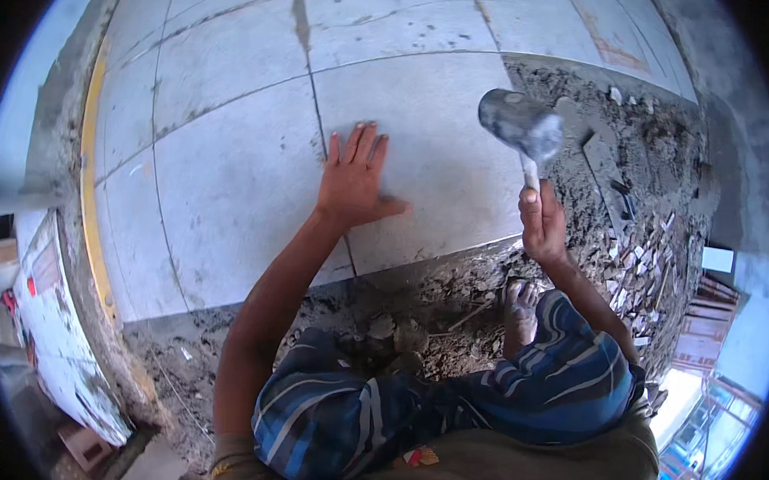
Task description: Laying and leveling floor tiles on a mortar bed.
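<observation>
My left hand (pixel 355 182) lies flat with fingers spread, across the joint between two large pale floor tiles. Under its thumb side is the right-hand tile (pixel 435 104); the left-hand tile (pixel 239 193) reaches toward the yellow strip. In my right hand (pixel 543 224) is the handle of a rubber mallet (pixel 519 121). The mallet's dark head, with a whitish smear on one end, is raised above the tile's right edge and looks slightly blurred. Fingers wrap round the light handle just below the head.
Rough wet mortar (pixel 632 157) borders the tile on the right, with a trowel (pixel 603 178) lying in it. Broken tile chips (pixel 639 271) are strewn nearer me. A yellow straightedge (pixel 90 164) runs along the left wall. Stacked boxes (pixel 704 331) stand at right. My bare foot (pixel 522 310) rests on the rubble.
</observation>
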The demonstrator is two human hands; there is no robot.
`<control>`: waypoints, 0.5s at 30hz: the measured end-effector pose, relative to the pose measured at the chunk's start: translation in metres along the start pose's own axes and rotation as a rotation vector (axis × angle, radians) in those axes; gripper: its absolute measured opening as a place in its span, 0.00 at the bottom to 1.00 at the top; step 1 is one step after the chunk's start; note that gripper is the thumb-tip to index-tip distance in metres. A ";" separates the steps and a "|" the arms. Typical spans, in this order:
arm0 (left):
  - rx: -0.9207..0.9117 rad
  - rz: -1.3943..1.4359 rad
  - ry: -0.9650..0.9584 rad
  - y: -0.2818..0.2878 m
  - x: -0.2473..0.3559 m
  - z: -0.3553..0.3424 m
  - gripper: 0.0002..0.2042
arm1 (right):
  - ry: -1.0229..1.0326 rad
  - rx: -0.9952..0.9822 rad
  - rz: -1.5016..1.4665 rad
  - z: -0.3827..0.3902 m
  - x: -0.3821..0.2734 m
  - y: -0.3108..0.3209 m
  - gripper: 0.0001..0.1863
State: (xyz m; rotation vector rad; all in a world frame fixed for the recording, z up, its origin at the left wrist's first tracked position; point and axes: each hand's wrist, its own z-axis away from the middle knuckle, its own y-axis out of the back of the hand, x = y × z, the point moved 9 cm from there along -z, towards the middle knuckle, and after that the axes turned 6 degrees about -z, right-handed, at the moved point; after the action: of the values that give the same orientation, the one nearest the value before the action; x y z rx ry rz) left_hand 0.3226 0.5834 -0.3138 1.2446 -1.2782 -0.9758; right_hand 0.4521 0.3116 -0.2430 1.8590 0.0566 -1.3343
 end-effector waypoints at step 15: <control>0.065 0.033 0.079 -0.004 -0.003 -0.014 0.63 | 0.054 -0.224 0.281 -0.041 0.026 -0.069 0.15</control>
State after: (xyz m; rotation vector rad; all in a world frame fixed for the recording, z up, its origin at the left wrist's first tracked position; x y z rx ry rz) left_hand 0.3362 0.5876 -0.3164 1.2953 -1.2733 -0.8596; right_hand 0.4626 0.3722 -0.3003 1.6445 -0.0257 -1.0402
